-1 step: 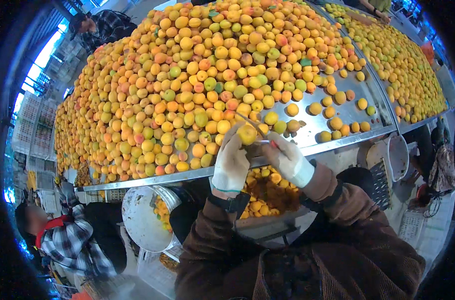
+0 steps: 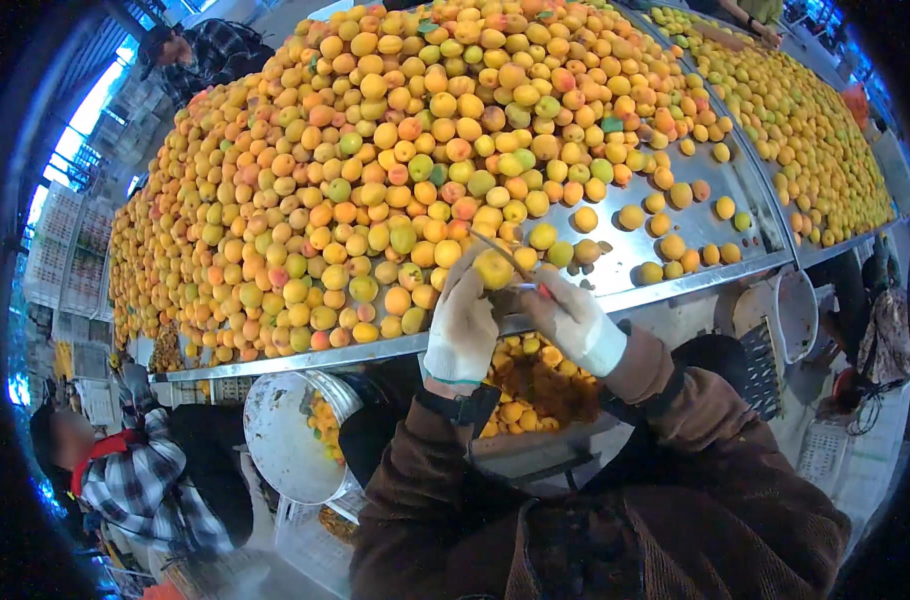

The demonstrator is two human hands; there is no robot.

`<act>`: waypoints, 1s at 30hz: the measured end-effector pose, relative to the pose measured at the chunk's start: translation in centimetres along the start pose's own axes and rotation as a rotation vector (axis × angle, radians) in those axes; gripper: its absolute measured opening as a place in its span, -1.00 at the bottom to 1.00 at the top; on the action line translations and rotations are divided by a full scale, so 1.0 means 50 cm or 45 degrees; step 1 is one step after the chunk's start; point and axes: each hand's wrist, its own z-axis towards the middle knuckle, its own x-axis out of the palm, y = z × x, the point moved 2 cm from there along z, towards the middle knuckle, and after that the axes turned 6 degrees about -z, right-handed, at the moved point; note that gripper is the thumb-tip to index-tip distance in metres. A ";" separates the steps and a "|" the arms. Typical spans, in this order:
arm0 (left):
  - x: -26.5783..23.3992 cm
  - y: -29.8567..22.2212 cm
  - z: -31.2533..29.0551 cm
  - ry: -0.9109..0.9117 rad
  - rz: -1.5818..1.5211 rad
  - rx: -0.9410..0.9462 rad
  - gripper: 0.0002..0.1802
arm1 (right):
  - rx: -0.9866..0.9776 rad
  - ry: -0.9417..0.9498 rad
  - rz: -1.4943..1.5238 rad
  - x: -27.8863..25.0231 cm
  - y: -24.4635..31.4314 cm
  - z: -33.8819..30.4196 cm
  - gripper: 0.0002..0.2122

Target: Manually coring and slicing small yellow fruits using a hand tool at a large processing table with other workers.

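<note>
In its gloved fingers, my left hand (image 2: 462, 325) holds a yellow apricot (image 2: 492, 270) just over the table's front edge. My right hand (image 2: 578, 318), also in a white glove, is closed around a small knife (image 2: 503, 252) with red on its handle. The knife's thin, curved blade lies across the far right side of the apricot; how deep it sits in the fruit I cannot tell. Under both hands, partly hidden by them, is a heap of apricot pieces (image 2: 515, 415) with a wet brown mass beside them.
A metal table (image 2: 615, 215) carries a big mound of apricots (image 2: 375, 170). Beyond a divider lies a second mound (image 2: 785, 130). A white bucket (image 2: 285, 440) stands at left, near a person in plaid (image 2: 140, 490). Another person (image 2: 210, 55) works at far left.
The knife has tilted slightly, its tip a little lower. My hands and the apricot are almost where they were.
</note>
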 end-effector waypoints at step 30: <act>0.006 0.006 -0.006 -0.398 0.043 -0.382 -0.55 | -0.191 -0.116 -0.293 0.045 -0.011 -0.009 -0.76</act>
